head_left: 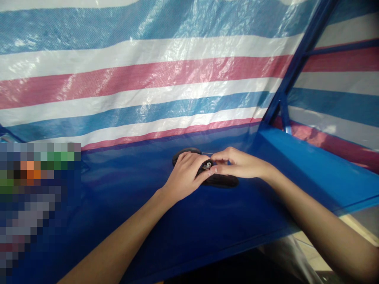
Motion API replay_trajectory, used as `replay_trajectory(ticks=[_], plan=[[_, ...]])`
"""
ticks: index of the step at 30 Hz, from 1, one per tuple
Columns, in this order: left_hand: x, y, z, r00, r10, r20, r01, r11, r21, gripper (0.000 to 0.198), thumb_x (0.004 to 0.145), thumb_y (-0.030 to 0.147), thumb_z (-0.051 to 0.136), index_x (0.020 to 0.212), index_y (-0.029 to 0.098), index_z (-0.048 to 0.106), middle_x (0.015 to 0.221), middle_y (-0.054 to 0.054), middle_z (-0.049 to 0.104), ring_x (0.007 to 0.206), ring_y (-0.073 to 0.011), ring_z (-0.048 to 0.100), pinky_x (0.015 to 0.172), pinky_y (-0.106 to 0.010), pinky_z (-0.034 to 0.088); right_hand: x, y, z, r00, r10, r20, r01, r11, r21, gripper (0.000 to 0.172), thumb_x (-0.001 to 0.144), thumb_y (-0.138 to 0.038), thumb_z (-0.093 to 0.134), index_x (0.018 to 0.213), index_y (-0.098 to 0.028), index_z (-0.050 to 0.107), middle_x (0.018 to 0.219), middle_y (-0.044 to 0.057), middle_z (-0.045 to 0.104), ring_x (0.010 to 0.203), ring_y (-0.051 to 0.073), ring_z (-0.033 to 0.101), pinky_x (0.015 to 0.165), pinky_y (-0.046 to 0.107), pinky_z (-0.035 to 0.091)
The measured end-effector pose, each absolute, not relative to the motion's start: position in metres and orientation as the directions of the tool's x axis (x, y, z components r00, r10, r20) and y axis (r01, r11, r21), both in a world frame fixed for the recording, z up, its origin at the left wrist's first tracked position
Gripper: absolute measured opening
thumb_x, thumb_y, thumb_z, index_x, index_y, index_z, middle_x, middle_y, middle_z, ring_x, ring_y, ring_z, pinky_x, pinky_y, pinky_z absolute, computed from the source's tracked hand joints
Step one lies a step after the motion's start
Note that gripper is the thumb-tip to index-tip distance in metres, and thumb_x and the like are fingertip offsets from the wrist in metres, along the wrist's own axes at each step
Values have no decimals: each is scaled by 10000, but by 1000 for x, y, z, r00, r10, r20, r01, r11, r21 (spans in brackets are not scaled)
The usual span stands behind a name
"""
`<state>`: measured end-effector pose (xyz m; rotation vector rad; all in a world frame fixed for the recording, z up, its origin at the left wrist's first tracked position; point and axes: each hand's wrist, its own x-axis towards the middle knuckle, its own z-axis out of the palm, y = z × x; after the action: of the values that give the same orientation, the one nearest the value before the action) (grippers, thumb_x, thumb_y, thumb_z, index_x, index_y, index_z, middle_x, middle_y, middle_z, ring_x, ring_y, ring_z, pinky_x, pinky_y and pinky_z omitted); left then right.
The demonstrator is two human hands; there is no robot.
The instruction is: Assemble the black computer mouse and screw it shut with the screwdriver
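Where coarse squares [38, 197] mask the far left of the blue table [103, 189], any lettering is unreadable. Rightward, a striped sheet [154, 75] rises behind. The left hand [186, 172] grasps a black, rounded object [223, 180] near the table's middle; a small pale part [209, 165] shows between the hands. The right hand [238, 162] bends its fingertips toward that part, its hold unclear. Farther right slants a blue post [296, 75].
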<state>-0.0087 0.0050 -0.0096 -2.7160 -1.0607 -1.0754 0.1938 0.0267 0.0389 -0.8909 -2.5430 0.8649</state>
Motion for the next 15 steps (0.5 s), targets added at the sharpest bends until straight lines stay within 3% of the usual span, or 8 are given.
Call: replay_trajectory(ticks=[5, 15], plan=[[-9, 6, -11, 473, 623, 624, 641, -729, 242, 245, 894, 372, 498, 1053, 188, 525, 1082, -74, 647, 1077, -211, 558, 934, -379, 390, 194, 26, 39, -740, 670, 62, 427, 539, -726, 369, 892, -458, 447, 738, -144, 565, 592, -23, 498, 542, 96, 490, 512, 212, 367], [-8, 6, -11, 398, 676, 620, 625, -694, 357, 244, 906, 355, 473, 1084, 198, 533, 1128, -69, 642, 1073, -199, 568, 939, -383, 406, 195, 26, 38, -736, 674, 59, 416, 519, -747, 419, 906, -506, 398, 758, -147, 556, 644, 20, 592, 560, 116, 564, 513, 219, 439]])
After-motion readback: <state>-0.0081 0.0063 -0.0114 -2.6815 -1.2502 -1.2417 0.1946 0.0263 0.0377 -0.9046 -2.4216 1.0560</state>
